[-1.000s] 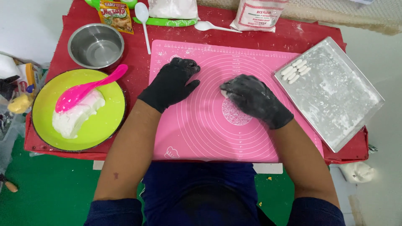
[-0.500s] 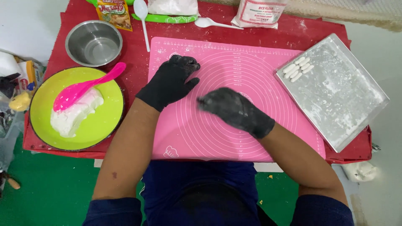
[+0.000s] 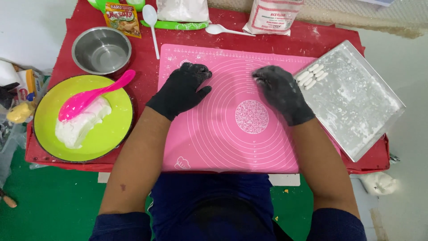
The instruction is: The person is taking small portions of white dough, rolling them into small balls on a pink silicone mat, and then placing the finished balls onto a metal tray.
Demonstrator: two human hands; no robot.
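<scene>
Both my hands wear black gloves. My left hand lies flat on the upper left part of a pink silicone mat, fingers slightly apart and holding nothing. My right hand rests at the mat's upper right edge with its fingers curled down. Whatever may be under it is hidden. It is right beside a floured metal tray, which holds several small white dough pieces in its near corner.
On the red table, a green plate at left carries white dough and a pink spatula. Behind it stands a steel bowl. A white spoon, a sachet and a flour bag line the back.
My right hand slid from the mat's right side to its centre, then up and right to the mat's edge by the tray. My left hand stayed put.
</scene>
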